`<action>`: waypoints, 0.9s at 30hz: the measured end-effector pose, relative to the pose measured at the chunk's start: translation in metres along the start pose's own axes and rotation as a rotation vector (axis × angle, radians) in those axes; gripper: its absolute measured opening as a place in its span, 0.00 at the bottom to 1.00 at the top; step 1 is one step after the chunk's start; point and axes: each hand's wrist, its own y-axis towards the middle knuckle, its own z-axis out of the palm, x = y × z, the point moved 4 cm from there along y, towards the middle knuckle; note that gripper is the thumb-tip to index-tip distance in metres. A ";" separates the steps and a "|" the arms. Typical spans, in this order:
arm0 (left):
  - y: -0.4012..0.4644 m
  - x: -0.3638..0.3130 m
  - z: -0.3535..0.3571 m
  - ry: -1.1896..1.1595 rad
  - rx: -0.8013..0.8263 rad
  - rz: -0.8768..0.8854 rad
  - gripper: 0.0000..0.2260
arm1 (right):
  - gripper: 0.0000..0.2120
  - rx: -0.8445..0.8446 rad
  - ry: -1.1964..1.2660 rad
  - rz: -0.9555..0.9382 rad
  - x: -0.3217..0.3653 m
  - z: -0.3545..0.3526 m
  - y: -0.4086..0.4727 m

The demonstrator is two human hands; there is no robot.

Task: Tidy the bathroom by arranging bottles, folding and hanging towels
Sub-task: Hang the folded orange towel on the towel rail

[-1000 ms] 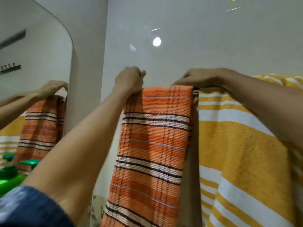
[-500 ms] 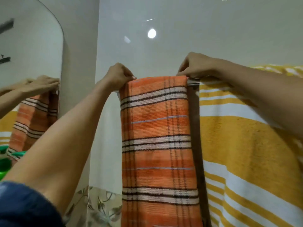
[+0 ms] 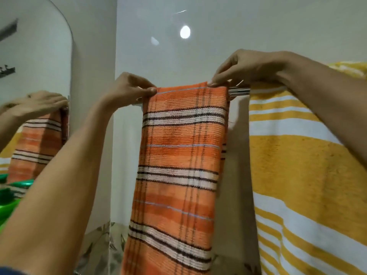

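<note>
An orange towel [image 3: 178, 155] with white and dark stripes hangs folded over a chrome towel rail [image 3: 239, 91] on the wall. My left hand [image 3: 129, 90] pinches the towel's top left corner at the rail. At the top right corner my right hand [image 3: 244, 65] pinches the fold with its fingertips. A yellow and white striped towel [image 3: 297, 165] hangs on the same rail to the right, partly behind my right forearm.
A mirror [image 3: 35, 76] on the left wall reflects a hand and the orange towel. Green plastic things [image 3: 10, 201] show at the lower left edge. A leaf-patterned tile band [image 3: 99, 247] runs along the lower wall.
The orange towel has slid over the rail and now hangs straighter and longer in front. Both hands went from gripping its top edge to pinching its corners.
</note>
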 end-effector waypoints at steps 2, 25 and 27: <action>0.019 -0.002 0.001 0.127 0.032 -0.044 0.08 | 0.05 -0.153 -0.093 -0.005 -0.003 -0.005 0.007; 0.037 -0.025 0.018 0.337 -0.036 -0.059 0.09 | 0.06 -0.175 -0.372 0.061 -0.002 -0.006 0.005; 0.028 -0.030 0.007 0.293 -0.218 -0.036 0.09 | 0.10 -0.107 -0.315 0.086 -0.002 -0.003 0.002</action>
